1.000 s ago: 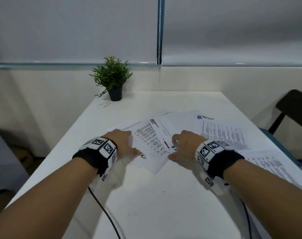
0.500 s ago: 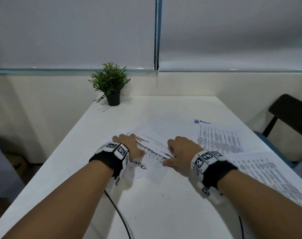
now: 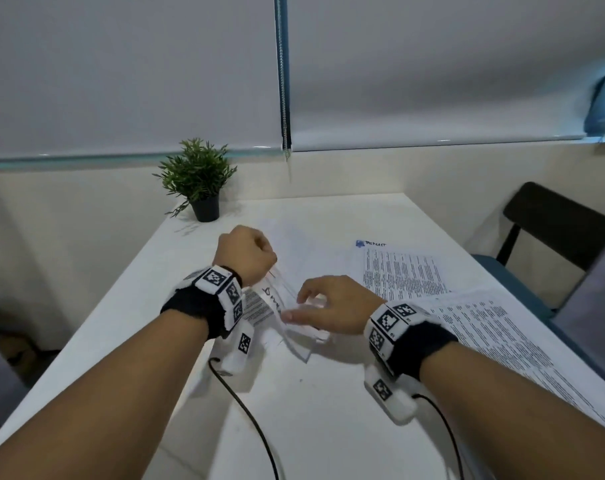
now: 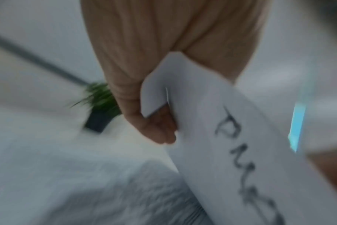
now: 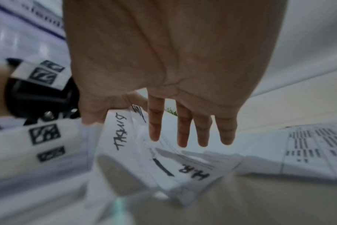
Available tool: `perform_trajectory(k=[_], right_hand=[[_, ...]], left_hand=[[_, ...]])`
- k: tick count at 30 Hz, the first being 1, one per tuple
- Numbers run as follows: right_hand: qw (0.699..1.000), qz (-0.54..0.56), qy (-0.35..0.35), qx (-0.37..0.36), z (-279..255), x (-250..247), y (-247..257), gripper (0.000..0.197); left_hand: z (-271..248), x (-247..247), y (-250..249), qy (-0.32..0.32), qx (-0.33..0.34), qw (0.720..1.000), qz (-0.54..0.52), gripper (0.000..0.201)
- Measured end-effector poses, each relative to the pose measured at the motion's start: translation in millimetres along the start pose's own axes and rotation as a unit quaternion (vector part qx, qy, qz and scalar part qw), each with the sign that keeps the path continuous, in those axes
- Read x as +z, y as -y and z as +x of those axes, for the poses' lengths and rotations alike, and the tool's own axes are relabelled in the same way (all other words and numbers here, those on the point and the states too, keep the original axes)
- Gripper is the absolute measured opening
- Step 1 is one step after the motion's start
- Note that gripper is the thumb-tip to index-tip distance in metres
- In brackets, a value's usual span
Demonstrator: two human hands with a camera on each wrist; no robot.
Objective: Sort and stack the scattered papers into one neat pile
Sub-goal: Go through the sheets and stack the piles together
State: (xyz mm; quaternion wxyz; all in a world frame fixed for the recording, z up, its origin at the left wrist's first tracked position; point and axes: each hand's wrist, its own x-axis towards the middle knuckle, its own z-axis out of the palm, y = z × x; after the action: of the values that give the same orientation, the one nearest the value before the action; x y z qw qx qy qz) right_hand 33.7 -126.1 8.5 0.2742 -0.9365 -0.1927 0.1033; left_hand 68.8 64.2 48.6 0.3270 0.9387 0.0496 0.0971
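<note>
Plant [image 3: 198, 178] behind papers [image 3: 401, 275], perhaps table's [image 3: 315, 410] far-left corner

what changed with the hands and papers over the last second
The left hand, which lay flat on the papers, has closed its grip on the handwritten sheet and lifted its far end off the table. The right hand came off the papers and hovers just above them, fingers extended. The printed sheets on the right and the potted plant stayed put.
</note>
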Motion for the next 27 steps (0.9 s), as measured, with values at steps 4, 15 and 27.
perform_trajectory(k=[4,15,27], right_hand=[[0.977,0.125,-0.155,0.074,-13,-26,-10,0.061],[0.682,0.729,-0.048,0.029,-124,-99,-49,0.052],[0.940,0.009,-0.147,0.308,-229,-120,-196,0.051]], left_hand=[[-24,-28,-59,-0.105,0.138,0.985,0.023,0.032],[-125,-16,-169,0.010,0.372,0.870,-0.324,0.030],[-109,81,-113,0.343,0.158,0.915,0.144,0.053]])
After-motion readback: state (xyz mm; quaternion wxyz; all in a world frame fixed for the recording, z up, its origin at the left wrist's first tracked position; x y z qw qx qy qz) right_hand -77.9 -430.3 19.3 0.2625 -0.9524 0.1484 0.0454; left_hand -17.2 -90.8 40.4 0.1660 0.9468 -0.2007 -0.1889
